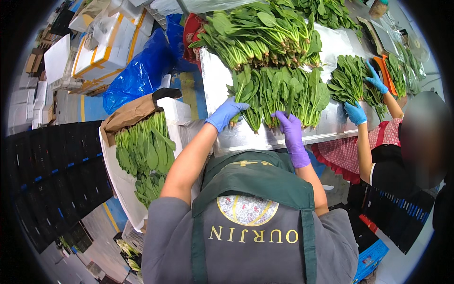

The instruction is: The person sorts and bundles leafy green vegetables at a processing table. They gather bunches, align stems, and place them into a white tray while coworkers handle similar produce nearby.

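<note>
My left hand, in a blue glove, closes around a few spinach stalks at the left end of a row; their root ends poke out below my fingers. In a purple glove, my right hand pinches a single spinach leaf that stands up blurred before the row. That row of spinach lies on a metal worktable, leaves pointing away from me and roots toward me. Behind it rises a larger heap of spinach, many of its root ends facing me.
On my left, a white foam box lined with brown paper holds stacked spinach. A co-worker's blue-gloved hands handle a spinach bunch at right, near an orange tray. Blue plastic sheeting hangs beyond the box.
</note>
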A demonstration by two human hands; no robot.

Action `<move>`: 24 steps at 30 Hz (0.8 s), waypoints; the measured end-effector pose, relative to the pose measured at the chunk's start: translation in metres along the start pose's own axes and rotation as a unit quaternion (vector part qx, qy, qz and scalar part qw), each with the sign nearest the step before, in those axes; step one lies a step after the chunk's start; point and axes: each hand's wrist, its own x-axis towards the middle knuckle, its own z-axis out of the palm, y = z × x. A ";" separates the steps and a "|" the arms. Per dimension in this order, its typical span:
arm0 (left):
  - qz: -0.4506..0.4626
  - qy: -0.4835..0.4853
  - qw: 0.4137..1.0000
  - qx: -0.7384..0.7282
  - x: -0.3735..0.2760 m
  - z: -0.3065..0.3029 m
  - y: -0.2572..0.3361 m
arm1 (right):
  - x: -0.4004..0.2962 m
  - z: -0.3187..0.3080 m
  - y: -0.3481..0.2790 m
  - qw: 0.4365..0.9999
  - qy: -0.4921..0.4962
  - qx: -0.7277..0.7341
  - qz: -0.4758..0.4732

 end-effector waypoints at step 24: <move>0.030 0.174 0.921 -0.348 -0.075 0.009 -0.057 | 0.018 0.035 0.035 0.998 -0.044 0.001 0.035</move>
